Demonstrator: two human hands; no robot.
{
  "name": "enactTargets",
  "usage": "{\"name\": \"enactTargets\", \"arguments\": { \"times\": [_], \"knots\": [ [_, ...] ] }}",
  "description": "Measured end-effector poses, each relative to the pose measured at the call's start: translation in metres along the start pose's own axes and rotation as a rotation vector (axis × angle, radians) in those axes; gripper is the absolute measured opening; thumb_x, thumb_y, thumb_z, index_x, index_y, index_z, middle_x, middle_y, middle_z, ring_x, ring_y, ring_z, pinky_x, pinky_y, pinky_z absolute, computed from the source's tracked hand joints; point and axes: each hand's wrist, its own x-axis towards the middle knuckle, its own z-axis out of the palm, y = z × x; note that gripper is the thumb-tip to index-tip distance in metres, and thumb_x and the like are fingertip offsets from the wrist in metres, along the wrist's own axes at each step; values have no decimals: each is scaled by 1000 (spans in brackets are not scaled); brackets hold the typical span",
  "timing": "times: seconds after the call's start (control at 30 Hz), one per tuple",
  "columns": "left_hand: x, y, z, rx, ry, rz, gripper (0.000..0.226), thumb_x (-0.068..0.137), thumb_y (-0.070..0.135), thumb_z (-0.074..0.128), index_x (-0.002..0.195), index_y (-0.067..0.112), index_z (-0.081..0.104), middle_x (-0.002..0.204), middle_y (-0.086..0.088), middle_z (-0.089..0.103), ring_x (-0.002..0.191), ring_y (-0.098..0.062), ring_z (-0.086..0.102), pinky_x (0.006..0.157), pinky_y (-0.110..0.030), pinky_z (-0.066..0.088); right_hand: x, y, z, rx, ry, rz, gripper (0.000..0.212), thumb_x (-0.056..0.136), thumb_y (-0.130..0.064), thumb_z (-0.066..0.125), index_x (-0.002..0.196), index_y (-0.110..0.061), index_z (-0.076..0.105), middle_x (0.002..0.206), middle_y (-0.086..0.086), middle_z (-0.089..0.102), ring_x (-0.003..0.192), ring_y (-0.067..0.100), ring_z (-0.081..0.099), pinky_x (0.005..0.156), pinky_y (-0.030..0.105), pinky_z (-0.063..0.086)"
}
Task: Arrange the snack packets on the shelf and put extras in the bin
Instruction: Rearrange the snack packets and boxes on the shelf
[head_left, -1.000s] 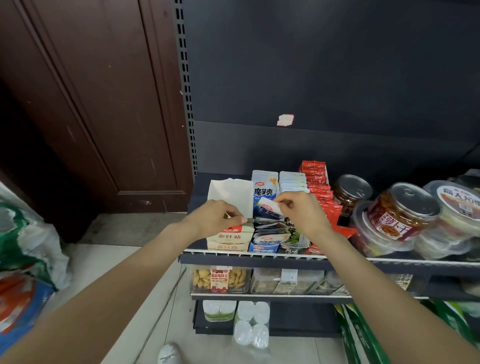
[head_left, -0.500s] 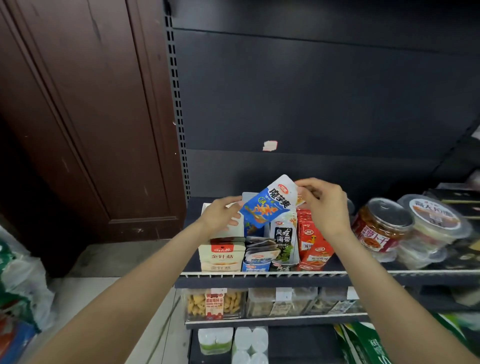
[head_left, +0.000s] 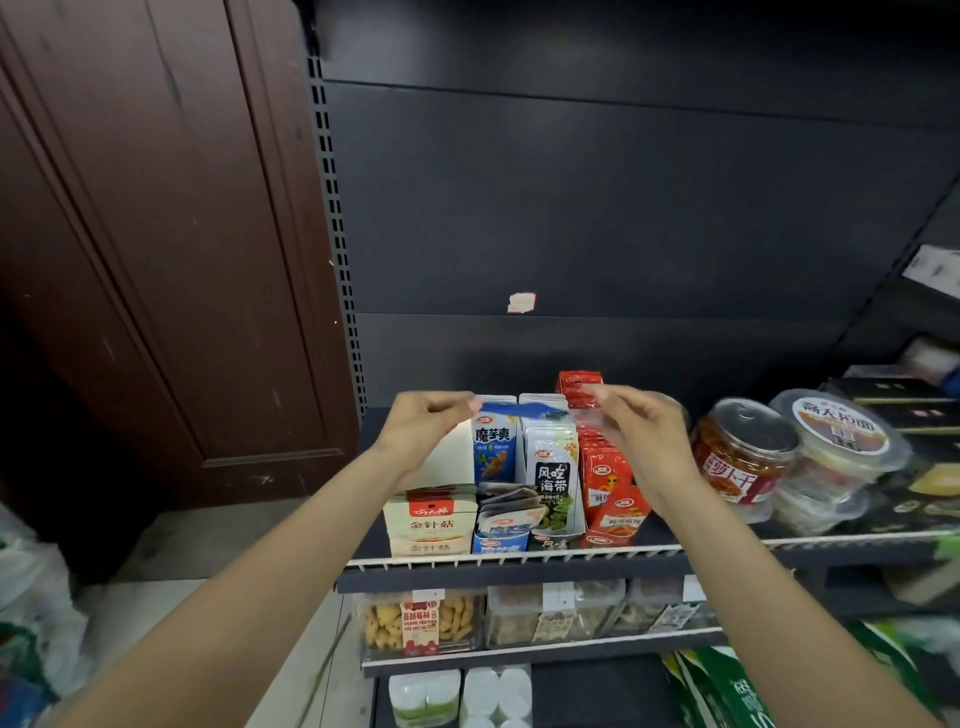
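Blue snack packet (head_left: 496, 447): stood upright on the shelf (head_left: 514, 562), at the head of its row, long axis vertical, printed face toward the aisle. White stack behind it.

Left hand (head_left: 423, 423): at the packet's upper left corner, fingertips (head_left: 470, 402) meeting its top edge. Motion blur there; whether the grip pinched the edge or merely touched it could not be told.

Right hand (head_left: 641, 431): to the right, over the red packets (head_left: 605, 475), fingers loosely bent, nothing held that could be made out.

Seaweed packets (head_left: 553, 475): upright row between the blue packet and the red ones, directly below the gap between the two hands.

Relation of note: the blue packet lay just below and to the right of the left grip, well nearer that hand than the right. Any straightening or pushing back would likely fall to the left hand, acting down along the vertical axis.

Front row: beige mushroom packets (head_left: 431, 525) upright; several blue-and-grey packets (head_left: 506, 512) lying slumped and unsorted beside them.

Right of the packets: lidded jar (head_left: 743, 452) and plastic tubs (head_left: 836, 441).

Bin: not seen.
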Motion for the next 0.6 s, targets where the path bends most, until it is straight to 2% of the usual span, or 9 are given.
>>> {"name": "enactTargets", "arguments": {
  "times": [0.07, 0.13, 0.27, 0.4, 0.53, 0.6],
  "knots": [
    [-3, 0, 1, 11, 9, 64, 29, 84, 11, 68, 113, 9, 67, 110, -5, 66, 107, -12, 58, 69, -7, 49, -2, 4, 8, 139, -27, 161, 10, 90, -18, 60, 95, -16, 68, 107, 9, 69, 98, 18, 65, 92, 34, 51],
    [-5, 1, 2, 81, 34, 136, 33, 82, 8, 69, 115, 11, 66, 112, -3, 63, 106, -13, 57, 69, -8, 51, -3, 10, 14, 110, -61, 194, 14, 87, -12, 64, 99, -16, 68, 113, 8, 67, 103, 19, 63, 92, 34, 50],
    [-8, 3, -3, 202, 30, 249, 49, 80, 4, 70, 127, 14, 58, 118, -2, 52, 109, -17, 58, 84, -21, 55, -5, 7, 17, 11, -103, 82, 34, 83, -1, 66, 107, -25, 66, 111, 5, 67, 99, 18, 65, 72, 25, 55],
    [-11, 3, -10, 261, -1, 286, 61, 79, 5, 72, 134, 22, 51, 111, 2, 52, 104, -15, 59, 85, -22, 54, -4, 1, 16, -115, -143, -76, 38, 81, -2, 69, 101, -35, 65, 108, 1, 68, 100, 14, 64, 79, 35, 58],
    [-12, 2, -13, 297, 1, 302, 63, 80, 8, 72, 136, 26, 49, 106, 3, 52, 103, -15, 58, 91, -31, 52, -6, -2, 17, -145, -156, -106, 38, 81, -4, 68, 101, -36, 63, 107, -1, 67, 100, 12, 64, 70, 27, 59],
    [-11, 1, -13, 306, 3, 305, 63, 80, 9, 72, 136, 26, 48, 106, 3, 52, 104, -15, 57, 91, -32, 52, -6, -3, 17, -139, -157, -105, 37, 82, -4, 67, 103, -34, 63, 108, 1, 67, 100, 12, 65, 69, 28, 59]
  ]
}}
